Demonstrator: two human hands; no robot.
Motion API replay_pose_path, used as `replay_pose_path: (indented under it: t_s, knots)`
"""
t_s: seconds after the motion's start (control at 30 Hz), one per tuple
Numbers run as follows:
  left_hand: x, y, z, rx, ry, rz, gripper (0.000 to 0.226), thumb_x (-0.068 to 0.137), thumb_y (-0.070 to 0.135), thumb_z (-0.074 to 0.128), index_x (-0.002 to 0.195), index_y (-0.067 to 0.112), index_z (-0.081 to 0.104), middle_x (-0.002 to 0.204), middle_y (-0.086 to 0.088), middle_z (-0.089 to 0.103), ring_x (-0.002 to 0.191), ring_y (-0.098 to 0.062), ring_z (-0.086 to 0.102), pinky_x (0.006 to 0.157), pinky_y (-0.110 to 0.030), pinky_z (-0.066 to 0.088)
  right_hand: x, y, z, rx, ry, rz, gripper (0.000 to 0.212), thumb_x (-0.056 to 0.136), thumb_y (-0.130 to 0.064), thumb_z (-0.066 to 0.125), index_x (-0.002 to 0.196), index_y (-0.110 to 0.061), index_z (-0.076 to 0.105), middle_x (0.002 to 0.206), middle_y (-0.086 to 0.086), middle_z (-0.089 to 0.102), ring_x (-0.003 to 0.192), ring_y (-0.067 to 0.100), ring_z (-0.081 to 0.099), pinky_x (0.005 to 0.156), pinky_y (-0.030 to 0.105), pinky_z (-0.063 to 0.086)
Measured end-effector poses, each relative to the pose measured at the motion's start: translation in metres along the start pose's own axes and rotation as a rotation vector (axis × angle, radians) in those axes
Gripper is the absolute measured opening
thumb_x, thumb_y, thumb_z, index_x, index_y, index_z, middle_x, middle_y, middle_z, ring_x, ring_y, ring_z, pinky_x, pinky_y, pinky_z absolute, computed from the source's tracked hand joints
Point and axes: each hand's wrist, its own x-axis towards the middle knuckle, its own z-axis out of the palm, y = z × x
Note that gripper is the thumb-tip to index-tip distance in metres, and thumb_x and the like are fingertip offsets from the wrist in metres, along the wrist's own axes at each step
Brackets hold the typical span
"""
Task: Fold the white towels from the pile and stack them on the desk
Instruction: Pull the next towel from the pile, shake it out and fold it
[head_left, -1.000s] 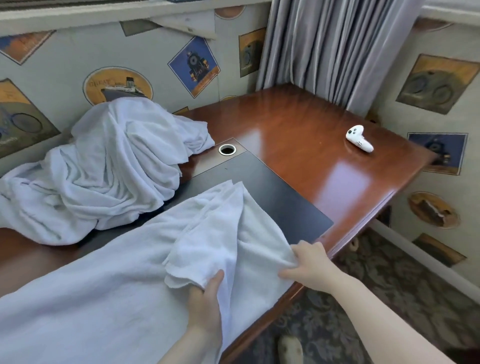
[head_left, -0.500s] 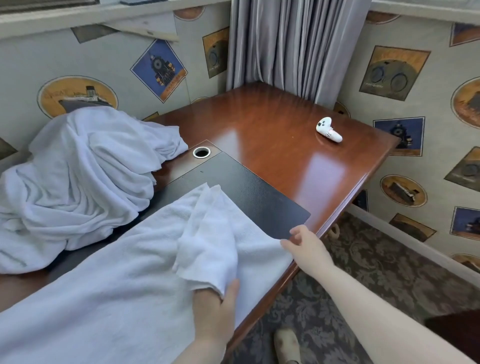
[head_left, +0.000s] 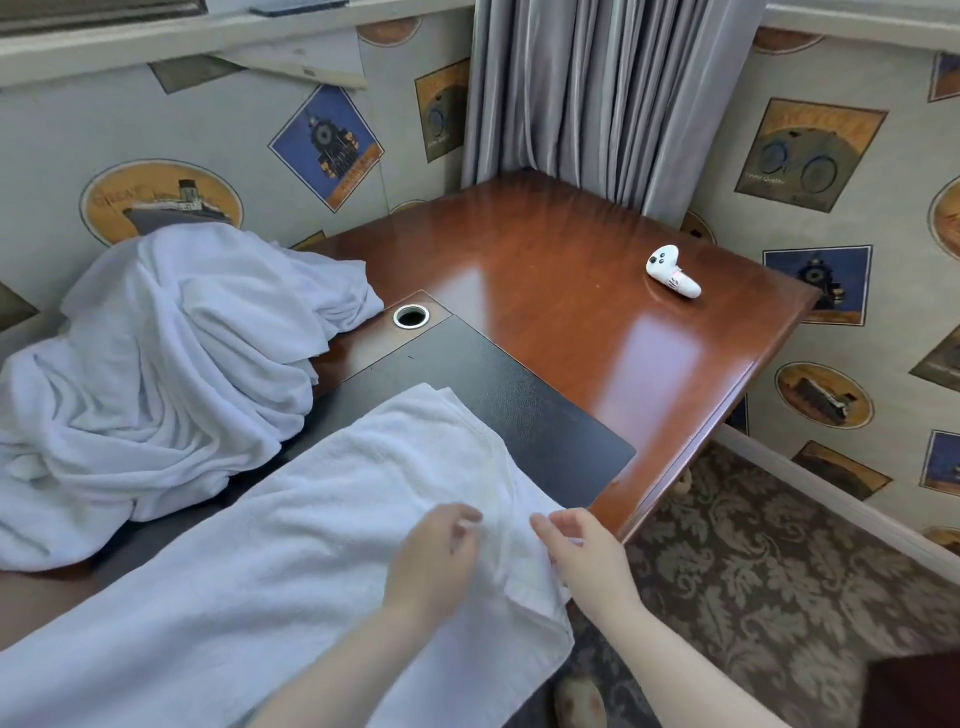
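Table (head_left: 597, 312) first: glossy reddish wood, rectangular, with one matte black inset panel (head_left: 519, 415) and one round metal grommet (head_left: 411, 316) at its far corner. On your left sits one rumpled pile (head_left: 156, 374) of white terry towels, heaped against the wall; how many are in it I can't tell. One towel (head_left: 291, 561) lies spread across the near edge, nubbly, its right end doubled over. Your two hands meet on that end: left hand (head_left: 434, 564) fingers curled, pinching the cloth; right hand (head_left: 584, 553) alongside, fingertips touching the fold, its grip unclear. One small white controller (head_left: 672, 273) lies far right, well apart.
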Motion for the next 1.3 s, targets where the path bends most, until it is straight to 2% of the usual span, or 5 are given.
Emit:
replay_pose_path:
  t_s: [0.3, 0.47, 0.63, 0.83, 1.3]
  knots:
    - [0.178, 0.028, -0.054, 0.843, -0.241, 0.285, 0.071, 0.083, -0.009, 0.035, 0.144, 0.027, 0.039, 0.15, 0.01, 0.037, 0.137, -0.016, 0.036, 0.104, -0.031, 0.033, -0.008, -0.016, 0.034, -0.423, 0.0, -0.09, 0.112, 0.059, -0.065, 0.062, 0.149, -0.033, 0.004, 0.148, -0.013, 0.016, 0.14, 0.014, 0.018, 0.107, 0.033, 0.032]
    - [0.22, 0.027, -0.05, 1.173, -0.553, 0.568, 0.054, 0.087, -0.002, 0.047, 0.131, 0.028, 0.046, 0.131, 0.01, 0.048, 0.126, -0.014, 0.04, 0.103, -0.027, 0.027, -0.008, -0.014, 0.046, -0.705, -0.202, -0.224, 0.117, 0.061, -0.061, 0.061, 0.141, -0.046, -0.022, 0.15, -0.009, -0.038, 0.144, 0.017, -0.028, 0.116, 0.051, 0.01]
    - [0.25, 0.028, -0.074, 1.126, -0.665, 0.63, 0.023, 0.092, 0.023, 0.059, 0.113, 0.03, 0.051, 0.101, 0.017, 0.046, 0.108, -0.012, 0.048, 0.095, -0.028, 0.032, -0.017, 0.014, 0.03, -0.499, 0.132, -0.624, 0.071, 0.038, -0.025, 0.083, 0.104, -0.027, 0.057, 0.121, 0.004, 0.06, 0.105, 0.021, 0.063, 0.075, 0.028, 0.055]
    - [0.26, 0.018, -0.077, 1.272, -0.7, 0.684, 0.021, 0.095, 0.033, 0.057, 0.114, 0.033, 0.047, 0.115, 0.016, 0.053, 0.113, -0.011, 0.044, 0.1, -0.025, 0.027, -0.012, 0.025, 0.013, -0.015, 0.246, -0.161, 0.007, 0.097, -0.037, 0.052, 0.101, -0.043, 0.053, 0.088, -0.023, 0.062, 0.067, 0.004, 0.054, 0.066, 0.028, 0.048]
    - [0.266, 0.011, -0.054, 1.443, -0.578, 0.723, 0.02, 0.1, 0.04, 0.046, 0.118, 0.033, 0.049, 0.116, 0.019, 0.054, 0.116, -0.006, 0.043, 0.095, -0.027, 0.021, -0.02, 0.031, 0.0, -0.039, 0.248, 0.06, 0.031, 0.069, -0.041, 0.08, 0.083, -0.034, 0.053, 0.102, -0.017, 0.046, 0.092, -0.002, 0.053, 0.067, 0.017, 0.043]
